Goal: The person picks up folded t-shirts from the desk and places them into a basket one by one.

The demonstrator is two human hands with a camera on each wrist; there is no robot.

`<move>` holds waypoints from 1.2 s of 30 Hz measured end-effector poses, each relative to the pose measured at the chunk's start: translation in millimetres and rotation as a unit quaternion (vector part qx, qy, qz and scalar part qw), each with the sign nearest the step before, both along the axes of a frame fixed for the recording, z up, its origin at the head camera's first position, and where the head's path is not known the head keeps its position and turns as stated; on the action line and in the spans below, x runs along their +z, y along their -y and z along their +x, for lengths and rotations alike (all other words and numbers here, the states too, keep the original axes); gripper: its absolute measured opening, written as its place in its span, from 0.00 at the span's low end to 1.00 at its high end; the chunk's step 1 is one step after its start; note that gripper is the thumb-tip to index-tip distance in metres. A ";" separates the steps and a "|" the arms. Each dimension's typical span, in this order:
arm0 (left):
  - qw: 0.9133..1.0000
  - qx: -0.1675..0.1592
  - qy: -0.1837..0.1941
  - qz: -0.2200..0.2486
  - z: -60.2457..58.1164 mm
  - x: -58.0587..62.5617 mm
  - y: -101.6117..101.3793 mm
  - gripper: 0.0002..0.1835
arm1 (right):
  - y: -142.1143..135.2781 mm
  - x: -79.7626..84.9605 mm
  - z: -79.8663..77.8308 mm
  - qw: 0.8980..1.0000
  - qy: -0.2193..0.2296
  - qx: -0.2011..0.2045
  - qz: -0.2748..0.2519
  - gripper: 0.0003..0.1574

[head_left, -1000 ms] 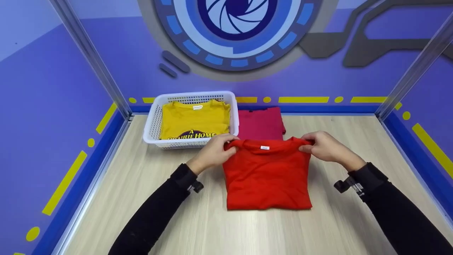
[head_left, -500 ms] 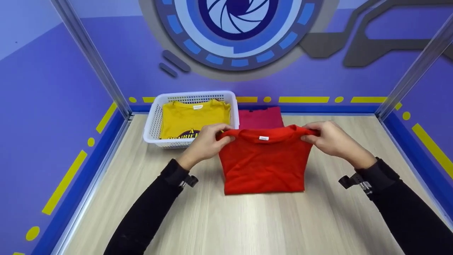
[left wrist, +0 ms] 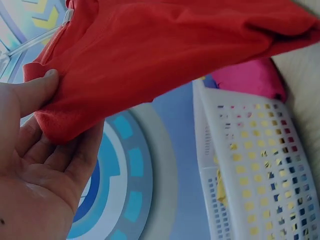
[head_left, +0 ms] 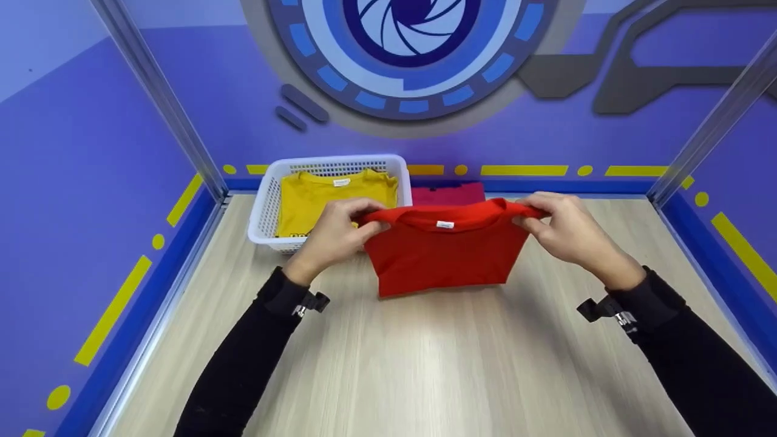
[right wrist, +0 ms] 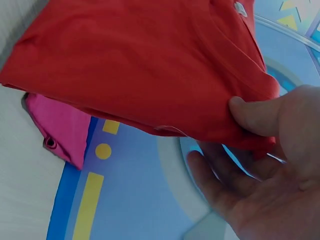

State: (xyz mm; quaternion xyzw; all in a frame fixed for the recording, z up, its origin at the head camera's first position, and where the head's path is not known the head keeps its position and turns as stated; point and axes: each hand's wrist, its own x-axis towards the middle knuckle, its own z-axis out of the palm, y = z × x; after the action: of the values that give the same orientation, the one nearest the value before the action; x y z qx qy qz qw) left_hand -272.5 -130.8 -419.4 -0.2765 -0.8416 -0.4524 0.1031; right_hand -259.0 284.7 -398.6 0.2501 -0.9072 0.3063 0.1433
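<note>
A folded red T-shirt (head_left: 443, 255) hangs between my two hands, its collar and white label at the top. My left hand (head_left: 337, 233) pinches its left shoulder corner, thumb in front and fingers behind, as the left wrist view shows. At the opposite shoulder corner my right hand (head_left: 567, 233) pinches the cloth the same way; in the right wrist view its thumb (right wrist: 255, 115) presses on the red fabric. The shirt tilts, with its lower fold close over the table and its top edge overlapping a folded crimson garment (head_left: 449, 194) behind it.
A white plastic basket (head_left: 258, 212) with a folded yellow T-shirt (head_left: 340, 194) in it stands at the back left, partly behind my left hand. The crimson garment lies against the basket's right side. Blue-purple panels (head_left: 485, 142) enclose the wooden table (head_left: 425, 364) at the back and sides.
Both hands have raised the red T-shirt and moved it away from me, toward the back wall. Its lower fold has shifted back too, and more of the crimson garment and the yellow shirt is covered.
</note>
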 end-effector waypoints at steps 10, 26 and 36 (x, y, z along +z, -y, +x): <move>1.000 0.027 0.014 0.004 8.1 6.4 29.6 0.09 | 25.6 -0.6 -1.1 0.999 -0.022 0.034 -0.022 0.12; 0.995 0.090 0.023 0.034 6.7 17.7 105.6 0.09 | 101.2 4.7 -16.7 0.995 -0.007 0.090 -0.045 0.10; 0.991 0.114 0.011 0.063 8.3 26.3 145.3 0.09 | 144.3 13.8 -22.3 0.992 -0.005 0.121 -0.024 0.12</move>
State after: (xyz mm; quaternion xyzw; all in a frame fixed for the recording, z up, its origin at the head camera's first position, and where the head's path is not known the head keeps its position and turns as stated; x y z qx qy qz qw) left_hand -264.3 -276.1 -393.1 -0.1667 -0.8384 -0.4929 0.1622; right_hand -281.3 140.4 -384.8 0.3555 -0.8621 0.3420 0.1154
